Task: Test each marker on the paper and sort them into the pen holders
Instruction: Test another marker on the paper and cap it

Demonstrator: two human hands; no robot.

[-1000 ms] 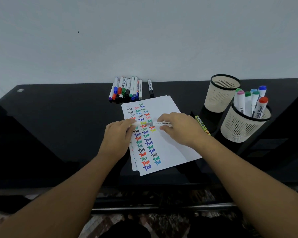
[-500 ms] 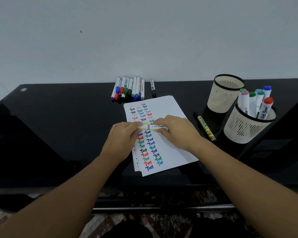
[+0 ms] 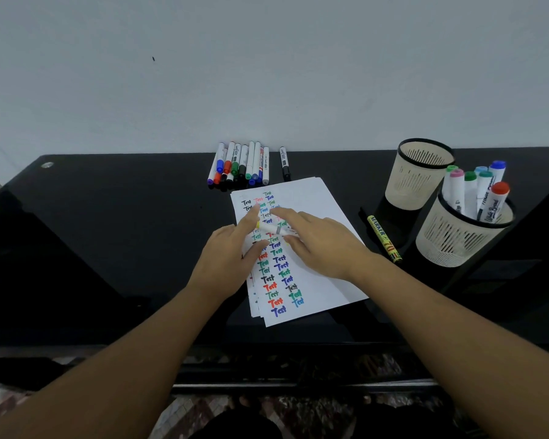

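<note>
A white marker with a yellow cap lies crosswise just above the paper stack, which carries columns of coloured "Test" words. My left hand pinches its cap end between forefinger and thumb. My right hand pinches the other end, with the forefinger stretched out. A row of several capped markers lies behind the paper, and a black marker lies apart from it. At the right, the nearer pen holder contains several markers; the farther pen holder looks empty.
A yellow-green marker lies on the black glass table between the paper and the holders. A pale wall rises right behind the table. The table's front edge runs under my forearms.
My hands have come closer together along the marker, and the forefingers have straightened. The view has shifted slightly.
</note>
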